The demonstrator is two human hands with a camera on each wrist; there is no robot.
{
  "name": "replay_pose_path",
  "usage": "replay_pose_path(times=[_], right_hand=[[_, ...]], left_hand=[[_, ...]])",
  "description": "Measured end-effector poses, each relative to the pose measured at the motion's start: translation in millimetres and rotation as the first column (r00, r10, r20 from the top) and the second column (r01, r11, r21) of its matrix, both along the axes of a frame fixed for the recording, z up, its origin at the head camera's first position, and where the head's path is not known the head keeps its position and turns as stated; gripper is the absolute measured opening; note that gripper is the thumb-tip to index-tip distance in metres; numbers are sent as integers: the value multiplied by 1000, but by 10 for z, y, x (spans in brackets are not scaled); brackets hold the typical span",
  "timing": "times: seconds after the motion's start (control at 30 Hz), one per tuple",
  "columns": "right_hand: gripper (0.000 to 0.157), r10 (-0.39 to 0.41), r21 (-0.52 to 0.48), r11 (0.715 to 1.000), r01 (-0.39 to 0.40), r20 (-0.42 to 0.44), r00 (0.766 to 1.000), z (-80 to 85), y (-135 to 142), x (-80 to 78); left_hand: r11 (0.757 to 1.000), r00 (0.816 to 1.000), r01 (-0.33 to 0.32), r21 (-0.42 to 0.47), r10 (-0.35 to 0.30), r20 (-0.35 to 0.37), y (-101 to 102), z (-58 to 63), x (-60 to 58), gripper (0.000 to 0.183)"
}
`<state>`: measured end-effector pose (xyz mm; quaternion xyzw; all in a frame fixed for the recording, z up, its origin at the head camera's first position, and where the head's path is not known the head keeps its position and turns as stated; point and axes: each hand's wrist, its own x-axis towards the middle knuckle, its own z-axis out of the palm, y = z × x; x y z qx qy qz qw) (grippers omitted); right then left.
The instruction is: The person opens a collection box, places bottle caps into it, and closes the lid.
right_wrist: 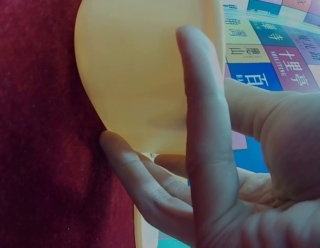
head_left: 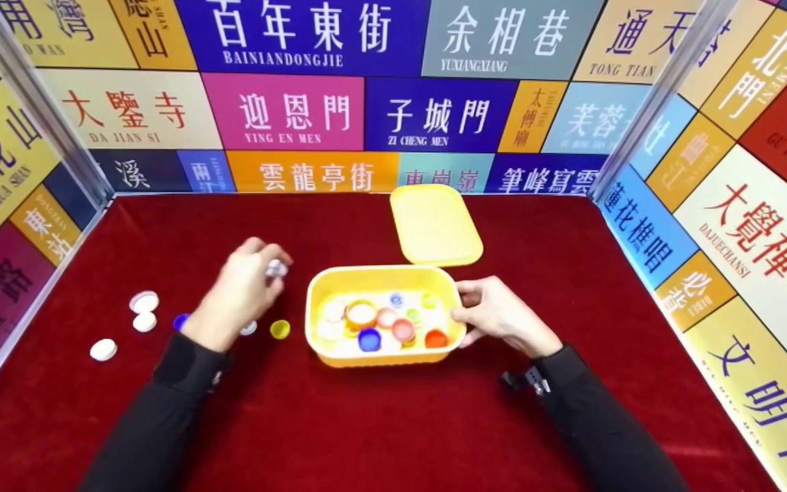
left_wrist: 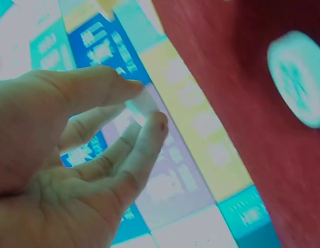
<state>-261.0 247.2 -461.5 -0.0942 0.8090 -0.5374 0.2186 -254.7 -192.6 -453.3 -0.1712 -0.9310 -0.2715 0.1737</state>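
My left hand (head_left: 244,273) pinches a small pale bottle cap (head_left: 276,268) above the cloth, left of the yellow plastic box (head_left: 380,359). In the left wrist view the cap (left_wrist: 143,107) is blurred between thumb and fingertips. My right hand (head_left: 499,316) grips the box's right end. The right wrist view shows one finger lying along the box's outer wall (right_wrist: 134,77) and others at its lower edge. Inside the open box lie several bottle caps, among them a blue cap (head_left: 369,339) and a red cap (head_left: 436,339).
A yellow lid (head_left: 437,225) lies flat behind the box. Left of the box are a yellow cap (head_left: 280,329), a blue cap (head_left: 180,322) partly behind the left forearm, and several white caps (head_left: 103,350). Sign-printed panels (head_left: 284,113) border the red cloth.
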Motion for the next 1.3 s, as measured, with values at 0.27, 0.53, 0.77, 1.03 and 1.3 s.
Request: replay_pose_path(times=[0.27,0.53,0.77,1.03,1.3], right_hand=[[54,0,5,1000,0,4,1000,-4,5,-6],[53,0,-3,1000,0,0,1000,-14,15,-4],[53,0,-10,1000,0,-1,1000,-7,20,1],[52,0,-12,1000,0,-1,1000,-10,12,-6],[52,-2,-4,1000,2,-4,1000,-12,5,-8]], left_hand=[[986,979,168,-25,-169,-111,499,-57,192,20],[952,948,303,-50,-307,-89,826,-145,332,20],[942,943,327,-77,-331,-47,906,-183,388,19],[943,942,319,-95,-327,-76,894,-191,393,20],[946,946,305,-108,-314,-75,859,-154,385,19]])
